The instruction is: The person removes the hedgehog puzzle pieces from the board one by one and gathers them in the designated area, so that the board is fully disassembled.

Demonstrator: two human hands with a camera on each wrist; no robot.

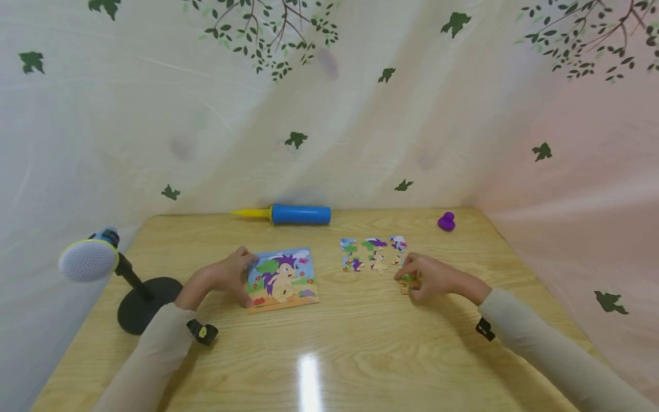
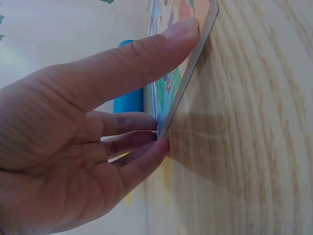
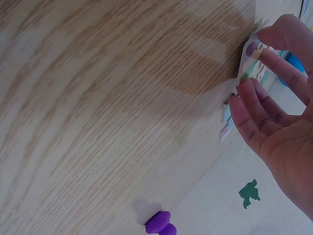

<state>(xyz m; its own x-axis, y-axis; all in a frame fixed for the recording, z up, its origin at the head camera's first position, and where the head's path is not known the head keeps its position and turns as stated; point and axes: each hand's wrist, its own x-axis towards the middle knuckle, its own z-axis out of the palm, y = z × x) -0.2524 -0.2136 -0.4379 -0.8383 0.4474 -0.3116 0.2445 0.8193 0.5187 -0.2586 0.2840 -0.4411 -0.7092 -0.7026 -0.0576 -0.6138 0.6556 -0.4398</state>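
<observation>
At the left of the table, my left hand [image 1: 231, 277] grips the left side of a puzzle board [image 1: 285, 286] picturing a purple-spined hedgehog. In the left wrist view, the thumb lies over the board's face and the fingertips touch its edge. My right hand [image 1: 429, 277] holds a puzzle piece [image 1: 407, 284] with orange and green on it, between thumb and fingers. Other loose puzzle pieces [image 1: 378, 263] lie in two rows between the hands, slightly apart from one another. My right fingers partly cover the held piece and a neighbour.
A blue pump [image 1: 301, 214] with a yellow nozzle lies at the table's back edge. A small purple object [image 1: 447, 221] stands at the back right. On the left is a microphone-like object [image 1: 90, 260] on a round black base [image 1: 149, 306]. Printed cloth [image 1: 350, 143] hangs behind.
</observation>
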